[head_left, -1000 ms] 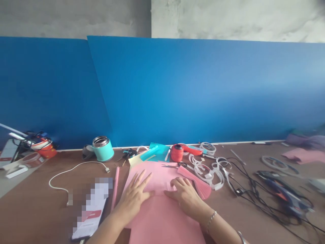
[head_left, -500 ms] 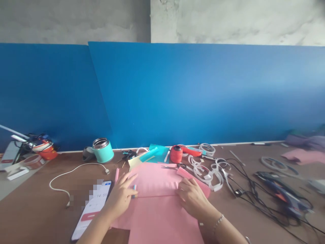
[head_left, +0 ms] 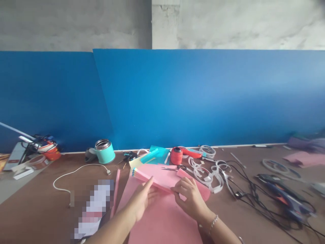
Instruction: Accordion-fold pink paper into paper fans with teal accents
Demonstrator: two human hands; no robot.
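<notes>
A narrow pink strip (head_left: 162, 187), its left end banded in blue and yellow, lies slantwise across a large pink sheet (head_left: 165, 220). My right hand (head_left: 189, 196) is closed, with thumb and fingers pinching the strip's right end. Fingers stretched out, my left hand (head_left: 143, 200) touches the strip near its middle; part of that hand's underside is hidden. Beyond the hands, scissors (head_left: 172, 168) rest on the sheet's far part. A rolled pink piece (head_left: 199, 185) sits just behind my right hand.
A phone (head_left: 92, 211) and a white cable (head_left: 76, 167) lie on the left. Behind stand a turquoise cup (head_left: 105, 152) and a red spool (head_left: 176, 156). To the right are clear bands (head_left: 215, 176), black cables (head_left: 251, 189) and a dark blue tool (head_left: 286, 200).
The strip's left end has swung away from me, so it now slants. My left hand has moved right and turned, its fingers now along the strip. My right hand stays near the right end.
</notes>
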